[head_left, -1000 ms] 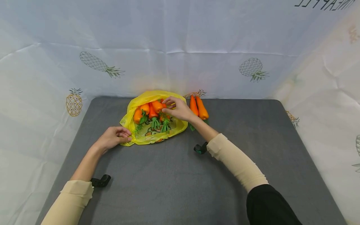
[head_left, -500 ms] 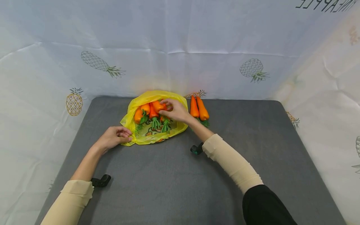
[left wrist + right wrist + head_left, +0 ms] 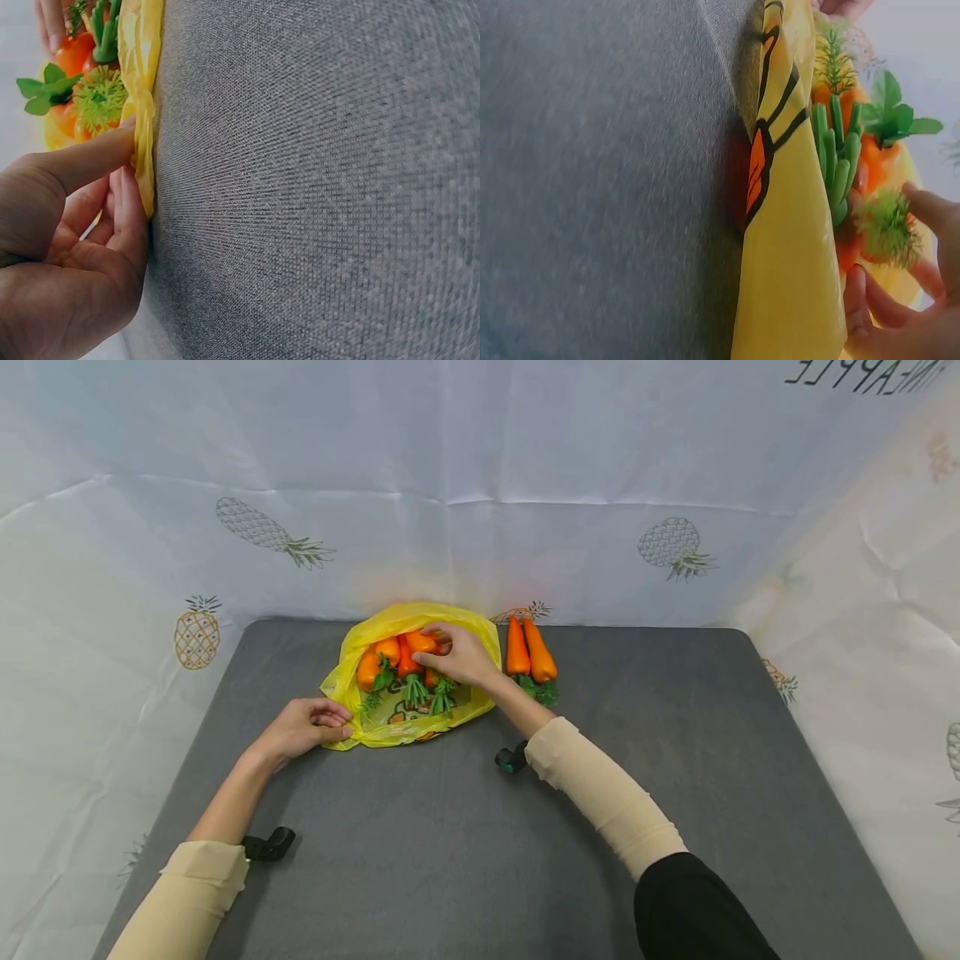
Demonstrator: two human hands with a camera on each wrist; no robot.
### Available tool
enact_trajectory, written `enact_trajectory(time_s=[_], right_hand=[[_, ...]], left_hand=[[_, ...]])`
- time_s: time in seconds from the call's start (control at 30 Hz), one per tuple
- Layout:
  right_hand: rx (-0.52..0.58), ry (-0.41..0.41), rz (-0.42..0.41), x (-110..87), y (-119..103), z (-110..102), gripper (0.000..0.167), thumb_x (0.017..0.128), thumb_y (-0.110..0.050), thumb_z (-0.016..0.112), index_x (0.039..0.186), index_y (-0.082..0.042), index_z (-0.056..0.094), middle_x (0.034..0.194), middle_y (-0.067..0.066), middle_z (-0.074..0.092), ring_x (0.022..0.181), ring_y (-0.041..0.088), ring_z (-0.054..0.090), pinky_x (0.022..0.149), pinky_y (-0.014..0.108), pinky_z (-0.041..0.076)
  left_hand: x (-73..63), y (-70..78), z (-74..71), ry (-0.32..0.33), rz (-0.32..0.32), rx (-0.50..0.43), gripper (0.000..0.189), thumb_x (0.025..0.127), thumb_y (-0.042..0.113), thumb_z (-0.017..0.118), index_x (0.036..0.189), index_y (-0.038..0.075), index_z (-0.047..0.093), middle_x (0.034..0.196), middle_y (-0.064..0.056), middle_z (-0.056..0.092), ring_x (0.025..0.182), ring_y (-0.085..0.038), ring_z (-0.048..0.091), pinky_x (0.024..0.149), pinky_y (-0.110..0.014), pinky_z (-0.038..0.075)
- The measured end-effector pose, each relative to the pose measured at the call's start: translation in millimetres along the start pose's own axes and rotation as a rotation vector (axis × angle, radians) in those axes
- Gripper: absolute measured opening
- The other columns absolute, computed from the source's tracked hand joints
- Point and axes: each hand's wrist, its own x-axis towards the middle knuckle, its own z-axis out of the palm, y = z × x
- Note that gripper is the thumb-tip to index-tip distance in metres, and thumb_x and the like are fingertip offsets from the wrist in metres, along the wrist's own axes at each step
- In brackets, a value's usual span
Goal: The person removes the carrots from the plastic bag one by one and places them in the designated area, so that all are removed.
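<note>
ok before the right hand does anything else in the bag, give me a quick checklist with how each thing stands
1. Bag steadied: ok, the left hand pinches the yellow bag by its edge.
2. Bag mouth open: ok, it gapes, with orange and red vegetables visible inside.
3. Right hand at the mouth: ok, the right hand reaches in among the vegetables.
4. Firm grip on one vegetable: cannot tell, the fingers are at an orange one but partly hide the contact.
5. Two carrots beside the bag clear of the right forearm: cannot tell, their leaves show very close to it.
</note>
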Motion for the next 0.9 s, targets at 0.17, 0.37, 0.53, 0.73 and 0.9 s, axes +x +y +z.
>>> enact_trajectory(time_s=[0.17, 0.37, 0.53, 0.73, 0.9], right_hand=[[-0.024, 0.042, 0.019, 1.2, -3.6, 4.5, 0.050, 0.101, -0.032, 0.078, 0.146, -0.013, 0.066, 0.140, 0.016, 0.071, 0.111, 0.032, 0.076, 0.094, 0.045, 0.062], [0.034, 0.064, 0.088, -2.6, -9.4, 2.1, 0.044, 0.100, -0.027, 0.078, 0.141, -0.015, 0.069, 0.140, 0.015, 0.072, 0.123, 0.031, 0.071, 0.098, 0.047, 0.061], [0.087, 0.053, 0.105, -9.8, -14.9, -8.0, 0.042, 0.100, -0.028, 0.078, 0.140, -0.017, 0.070, 0.139, 0.014, 0.070, 0.127, 0.031, 0.068, 0.098, 0.047, 0.061], [0.104, 0.020, 0.067, -20.7, -19.2, -22.9, 0.042, 0.101, -0.029, 0.077, 0.140, -0.015, 0.071, 0.141, 0.013, 0.070, 0.126, 0.031, 0.069, 0.094, 0.046, 0.061], [0.093, -0.016, 0.029, -29.4, -22.1, -32.5, 0.040, 0.101, -0.029, 0.077, 0.138, -0.014, 0.071, 0.148, 0.012, 0.067, 0.132, 0.032, 0.067, 0.098, 0.048, 0.061]], left_hand=[[-0.5, -1.2, -0.5, -0.001, 0.003, 0.007, 0.039, 0.101, 0.010, 0.077, 0.132, -0.010, 0.066, 0.118, -0.018, 0.075, 0.090, 0.000, 0.066, 0.076, -0.019, 0.059], [0.7, -2.4, 0.0, -0.002, 0.000, 0.010, 0.039, 0.101, 0.011, 0.078, 0.132, -0.010, 0.066, 0.119, -0.018, 0.075, 0.090, 0.000, 0.066, 0.076, -0.019, 0.059], [1.0, -1.3, 0.1, 0.002, -0.006, 0.010, 0.039, 0.101, 0.011, 0.077, 0.132, -0.009, 0.066, 0.118, -0.017, 0.075, 0.089, 0.000, 0.066, 0.076, -0.020, 0.058], [1.3, -0.4, 0.1, 0.002, -0.020, 0.013, 0.039, 0.101, 0.012, 0.078, 0.132, -0.009, 0.066, 0.117, -0.016, 0.075, 0.089, 0.000, 0.066, 0.076, -0.019, 0.058], [1.3, -1.3, 0.1, 0.007, -0.018, 0.016, 0.039, 0.101, 0.012, 0.077, 0.132, -0.009, 0.066, 0.117, -0.017, 0.075, 0.089, 0.000, 0.066, 0.076, -0.019, 0.059]])
